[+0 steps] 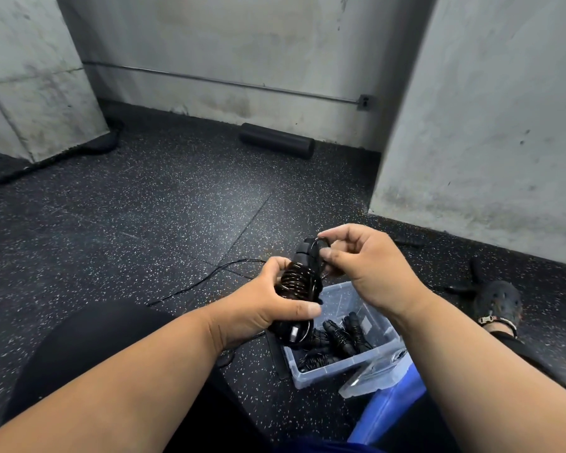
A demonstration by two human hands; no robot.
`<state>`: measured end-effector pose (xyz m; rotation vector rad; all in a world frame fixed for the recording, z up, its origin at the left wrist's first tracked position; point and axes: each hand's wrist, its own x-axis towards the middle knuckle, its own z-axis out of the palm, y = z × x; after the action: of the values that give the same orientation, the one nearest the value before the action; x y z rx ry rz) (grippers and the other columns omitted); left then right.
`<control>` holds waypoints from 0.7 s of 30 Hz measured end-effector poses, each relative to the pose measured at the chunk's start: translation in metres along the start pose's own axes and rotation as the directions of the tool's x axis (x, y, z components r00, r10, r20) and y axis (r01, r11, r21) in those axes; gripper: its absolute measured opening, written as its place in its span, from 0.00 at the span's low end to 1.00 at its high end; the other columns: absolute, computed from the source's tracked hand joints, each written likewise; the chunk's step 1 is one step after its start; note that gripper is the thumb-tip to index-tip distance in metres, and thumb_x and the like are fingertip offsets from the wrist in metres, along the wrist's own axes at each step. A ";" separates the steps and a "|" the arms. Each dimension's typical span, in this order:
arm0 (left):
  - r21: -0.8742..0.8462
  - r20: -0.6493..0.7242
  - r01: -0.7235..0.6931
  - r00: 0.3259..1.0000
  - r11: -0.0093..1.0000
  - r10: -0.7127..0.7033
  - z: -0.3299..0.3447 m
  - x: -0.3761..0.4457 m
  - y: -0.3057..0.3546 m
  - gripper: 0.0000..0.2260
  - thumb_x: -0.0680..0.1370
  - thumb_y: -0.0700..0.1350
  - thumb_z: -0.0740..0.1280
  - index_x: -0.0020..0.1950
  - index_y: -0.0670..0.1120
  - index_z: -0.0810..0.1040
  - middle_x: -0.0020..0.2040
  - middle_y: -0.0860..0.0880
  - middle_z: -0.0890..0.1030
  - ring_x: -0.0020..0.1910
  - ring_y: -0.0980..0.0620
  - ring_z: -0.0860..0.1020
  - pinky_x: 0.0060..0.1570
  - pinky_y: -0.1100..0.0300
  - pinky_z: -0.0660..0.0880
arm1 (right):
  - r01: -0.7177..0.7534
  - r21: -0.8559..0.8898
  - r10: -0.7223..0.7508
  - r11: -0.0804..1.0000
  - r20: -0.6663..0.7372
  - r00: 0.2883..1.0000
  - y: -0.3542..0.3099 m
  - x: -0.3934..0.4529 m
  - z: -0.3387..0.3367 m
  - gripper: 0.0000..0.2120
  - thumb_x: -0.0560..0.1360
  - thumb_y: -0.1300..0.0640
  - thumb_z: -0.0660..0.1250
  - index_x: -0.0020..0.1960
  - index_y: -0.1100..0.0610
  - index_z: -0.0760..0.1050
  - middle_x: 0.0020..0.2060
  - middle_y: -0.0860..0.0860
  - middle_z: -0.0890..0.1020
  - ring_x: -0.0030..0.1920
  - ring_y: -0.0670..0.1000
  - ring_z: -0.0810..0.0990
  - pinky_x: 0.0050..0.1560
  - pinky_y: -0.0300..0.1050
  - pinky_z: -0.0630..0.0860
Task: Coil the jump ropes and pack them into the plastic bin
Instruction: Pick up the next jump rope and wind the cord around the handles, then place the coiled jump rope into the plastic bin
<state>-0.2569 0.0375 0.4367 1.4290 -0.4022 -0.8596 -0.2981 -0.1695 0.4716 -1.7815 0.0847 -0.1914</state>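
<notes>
In the head view, the left hand wraps its fingers round a bundle of black jump rope handles with thin black cord wound tight around them, and holds it up in the air, just above the 11 o'clock corner of the clear plastic bin that sits on the dark speckled rubber floor. The right hand is at 2 o'clock from the bundle and pinches the last bit of cord near the top of the handles. The bundle is long and thin. Its long way runs from 7 o'clock, down by the left thumb, up to 1 o'clock, where the top end points away toward the grey concrete wall. A loose tail of black cord trails off on the floor toward 9 o'clock, so I think the winding is not done yet. The wound cord looks springy. If the right hand lets go before the end is tucked in, the loops could pop off and the rope could come undone. The loose tail could also snag on the floor and tug the loops crooked. More wound black ropes already lie in the bin, so this one may need to go in flat to fit. A black foam roller lies by the far wall at 12 o'clock.
</notes>
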 end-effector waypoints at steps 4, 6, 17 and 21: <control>-0.053 0.060 0.070 0.996 0.996 -0.067 -0.004 0.004 0.009 0.34 0.71 0.38 0.78 0.73 0.47 0.67 0.59 0.40 0.81 0.49 0.45 0.85 0.41 0.53 0.84 | 0.090 -0.055 -0.093 0.994 -0.051 0.994 -0.002 0.010 -0.010 0.08 0.78 0.68 0.71 0.51 0.56 0.82 0.34 0.51 0.78 0.37 0.49 0.78 0.44 0.42 0.81; -0.025 0.059 0.082 0.995 0.996 -0.081 -0.007 0.006 0.010 0.33 0.72 0.37 0.79 0.73 0.47 0.67 0.61 0.40 0.81 0.50 0.44 0.85 0.44 0.52 0.85 | 0.053 -0.022 -0.055 0.998 -0.066 0.996 0.006 0.012 -0.007 0.06 0.78 0.67 0.71 0.51 0.57 0.82 0.34 0.52 0.79 0.38 0.51 0.79 0.45 0.45 0.82; 0.161 -0.200 0.135 0.974 0.978 -0.102 -0.005 0.032 -0.013 0.38 0.69 0.45 0.84 0.72 0.55 0.66 0.62 0.45 0.82 0.58 0.45 0.85 0.56 0.45 0.84 | -0.540 0.391 0.425 0.746 0.345 0.837 0.069 -0.003 0.031 0.16 0.77 0.44 0.72 0.56 0.55 0.85 0.51 0.55 0.86 0.50 0.56 0.82 0.61 0.61 0.79; 0.382 -0.225 0.170 0.971 0.908 -0.087 -0.005 0.042 -0.015 0.48 0.65 0.59 0.82 0.77 0.64 0.58 0.76 0.55 0.69 0.70 0.50 0.75 0.70 0.47 0.76 | -0.547 0.415 0.438 0.727 0.334 0.835 0.089 0.010 0.023 0.21 0.75 0.46 0.74 0.63 0.57 0.80 0.57 0.61 0.85 0.52 0.61 0.83 0.59 0.63 0.79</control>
<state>-0.2307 0.0119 0.4112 1.9236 -0.3410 -0.7531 -0.2797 -0.1679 0.3812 -1.1926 0.3282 0.3495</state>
